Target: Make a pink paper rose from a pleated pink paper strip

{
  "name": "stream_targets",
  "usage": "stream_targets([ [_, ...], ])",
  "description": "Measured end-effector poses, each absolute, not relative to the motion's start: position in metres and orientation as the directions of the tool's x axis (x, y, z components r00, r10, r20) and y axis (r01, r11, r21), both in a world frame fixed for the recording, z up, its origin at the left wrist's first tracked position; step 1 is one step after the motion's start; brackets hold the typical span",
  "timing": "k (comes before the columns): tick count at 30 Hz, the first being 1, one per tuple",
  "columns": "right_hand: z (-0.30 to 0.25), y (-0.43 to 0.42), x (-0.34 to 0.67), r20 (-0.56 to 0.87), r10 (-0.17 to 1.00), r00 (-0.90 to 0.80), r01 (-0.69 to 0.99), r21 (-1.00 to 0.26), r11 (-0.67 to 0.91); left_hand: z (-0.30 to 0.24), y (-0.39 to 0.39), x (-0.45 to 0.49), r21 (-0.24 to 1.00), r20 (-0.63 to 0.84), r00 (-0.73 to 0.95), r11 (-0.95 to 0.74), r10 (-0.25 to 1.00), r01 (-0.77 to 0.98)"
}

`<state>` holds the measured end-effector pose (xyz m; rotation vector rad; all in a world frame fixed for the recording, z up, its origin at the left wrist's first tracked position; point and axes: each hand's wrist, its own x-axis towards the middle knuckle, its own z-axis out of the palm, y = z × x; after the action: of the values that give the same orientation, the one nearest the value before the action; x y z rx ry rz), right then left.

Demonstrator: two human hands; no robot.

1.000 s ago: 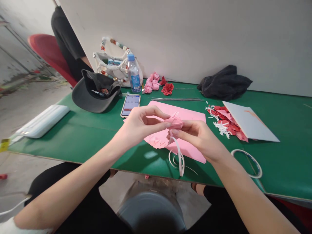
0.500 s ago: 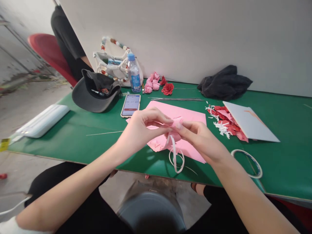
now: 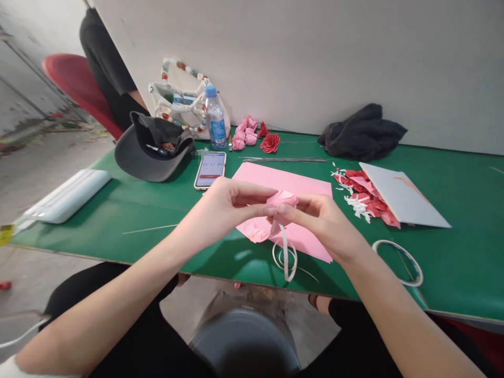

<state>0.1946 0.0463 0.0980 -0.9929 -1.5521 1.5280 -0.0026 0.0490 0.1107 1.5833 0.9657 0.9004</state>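
Both hands [image 3: 275, 210] pinch a pink paper flower [image 3: 282, 198] above the table [image 3: 129, 210].

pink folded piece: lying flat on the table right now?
No, the left hand and right hand pinch the pink folded piece between their fingertips, held up over the pink sheet.

1. At frame centre, the left hand [image 3: 220, 205] and right hand [image 3: 318, 220] meet over the paper sheet [image 3: 299, 185], with the paper roll [image 3: 281, 198] pinched between them.
2. The sheet lies on the table [image 3: 118, 210], and the phone [image 3: 210, 169] is just left of it.
3. The cap [image 3: 147, 152] sits left of the phone, with the bottle [image 3: 216, 119] and bag [image 3: 177, 100] behind it.
4. The wires [image 3: 285, 159] lie behind the sheet, and the paper flowers [image 3: 255, 137] are beyond them.
5. To the right are the scraps [image 3: 360, 194], partly under the board [image 3: 401, 197], with the cloth bundle [image 3: 362, 132] behind.
6. The tape ring [image 3: 397, 262] is at lower right and the flat case [image 3: 66, 195] at far left.
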Motion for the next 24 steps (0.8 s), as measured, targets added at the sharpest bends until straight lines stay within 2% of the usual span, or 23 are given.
stream_targets([
  [5,0.096,0.048,0.193,-0.022,0.905,-0.426,0.062,-0.998,0.005,0.108,0.047,-0.003,0.964,0.079,0.365,-0.164,0.928,0.208],
  [9,0.094,0.049,0.194,-0.027,0.933,-0.359,0.243,-0.968,0.066,0.107,0.049,-0.003,0.957,0.092,0.335,-0.176,0.938,0.230],
  [12,0.091,0.049,0.195,0.085,0.981,-0.174,0.426,-0.892,0.153,0.107,0.052,-0.005,0.970,0.113,0.299,-0.171,0.948,0.174],
  [14,0.090,0.048,0.195,0.181,0.977,-0.116,0.441,-0.872,0.214,0.106,0.054,-0.005,0.976,0.144,0.286,-0.183,0.947,0.115],
  [18,0.088,0.043,0.189,0.258,0.937,-0.237,0.305,-0.895,0.324,0.107,0.054,-0.006,0.974,0.198,0.291,-0.221,0.936,0.050],
  [20,0.089,0.042,0.187,0.247,0.933,-0.263,0.325,-0.887,0.327,0.108,0.054,-0.007,0.972,0.205,0.287,-0.228,0.936,0.049],
  [24,0.089,0.047,0.198,0.024,0.921,-0.389,0.499,-0.835,0.232,0.114,0.055,-0.013,0.969,0.215,0.238,-0.237,0.947,0.069],
])
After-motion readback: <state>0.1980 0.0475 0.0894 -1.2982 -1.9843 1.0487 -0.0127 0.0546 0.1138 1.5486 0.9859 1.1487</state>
